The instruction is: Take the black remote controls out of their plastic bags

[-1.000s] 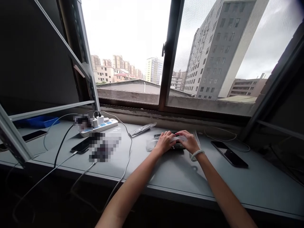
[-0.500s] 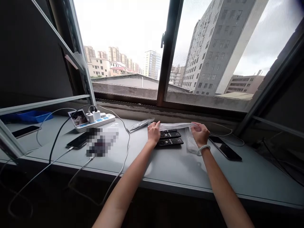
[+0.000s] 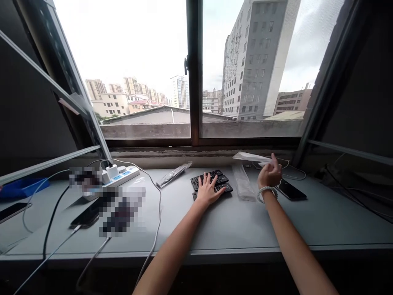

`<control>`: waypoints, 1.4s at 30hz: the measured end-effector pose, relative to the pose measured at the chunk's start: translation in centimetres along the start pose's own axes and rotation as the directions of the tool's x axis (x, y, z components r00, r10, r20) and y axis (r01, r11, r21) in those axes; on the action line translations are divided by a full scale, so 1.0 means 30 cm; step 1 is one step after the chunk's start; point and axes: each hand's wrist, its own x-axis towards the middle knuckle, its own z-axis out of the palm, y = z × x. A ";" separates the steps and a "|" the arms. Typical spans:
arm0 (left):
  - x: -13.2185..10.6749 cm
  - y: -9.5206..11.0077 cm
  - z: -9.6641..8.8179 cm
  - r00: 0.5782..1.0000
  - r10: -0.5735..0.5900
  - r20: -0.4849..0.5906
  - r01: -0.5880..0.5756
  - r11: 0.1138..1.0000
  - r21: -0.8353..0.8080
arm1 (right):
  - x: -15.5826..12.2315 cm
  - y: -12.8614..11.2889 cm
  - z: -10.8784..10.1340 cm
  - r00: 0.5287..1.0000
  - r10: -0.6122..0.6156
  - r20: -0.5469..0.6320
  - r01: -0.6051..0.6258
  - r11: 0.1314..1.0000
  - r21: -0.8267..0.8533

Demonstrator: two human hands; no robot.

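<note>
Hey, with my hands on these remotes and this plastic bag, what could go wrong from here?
One: your right hand pinches the clear bag by one end, so it could slip loose. Two: your left hand lies flat on the black remotes; a nudge might scatter them. Three: the phone and white cable lie close by your right wrist and could get snagged.

I log a grey desk (image 3: pixel 245 229) under a sliding window (image 3: pixel 190 82). At far left sits a white power strip (image 3: pixel 118 176) with chargers plugged in, and cables (image 3: pixel 159 221) trail to the near edge. A dark phone (image 3: pixel 86 216) lies near the strip, left. Another phone (image 3: pixel 291 190) lies to the right. A blue tray (image 3: pixel 21 187) sits at the left edge, below a metal shelf rail (image 3: pixel 55 159). A sealed pouch (image 3: pixel 173 174) lies just right of the strip.
</note>
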 end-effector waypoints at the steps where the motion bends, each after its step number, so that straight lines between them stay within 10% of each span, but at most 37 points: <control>1: 0.003 -0.009 -0.002 1.000 0.019 0.013 -0.019 1.000 0.005 | -0.004 -0.002 0.006 0.999 -0.023 -0.029 0.022 0.999 -0.031; 5: 0.021 -0.054 -0.022 0.997 0.053 0.055 -0.055 0.998 0.019 | -0.037 0.008 0.055 0.962 -0.170 0.214 0.236 0.914 -0.331; 10: 0.042 -0.107 -0.043 0.982 0.113 0.154 -0.116 0.993 0.006 | -0.105 0.027 0.119 0.855 -0.056 0.515 0.341 0.809 -0.479; 16: 0.041 -0.111 -0.064 0.974 0.153 0.169 -0.166 0.984 0.065 | -0.128 -0.018 0.127 0.837 -0.108 0.536 0.369 0.836 -0.407; 23: 0.028 -0.041 -0.059 0.966 0.148 0.212 -0.172 0.980 0.100 | -0.063 -0.056 0.060 0.977 -0.154 0.147 0.203 0.886 -0.417; 29: 0.044 -0.013 -0.045 0.968 0.137 0.210 -0.163 0.980 0.114 | -0.074 -0.022 0.089 0.866 0.035 0.498 0.272 0.805 -0.528; 42: 0.029 -0.044 -0.131 0.982 0.186 -0.039 -0.181 0.978 0.102 | -0.083 -0.044 0.089 0.806 -0.047 0.590 0.382 0.803 -0.457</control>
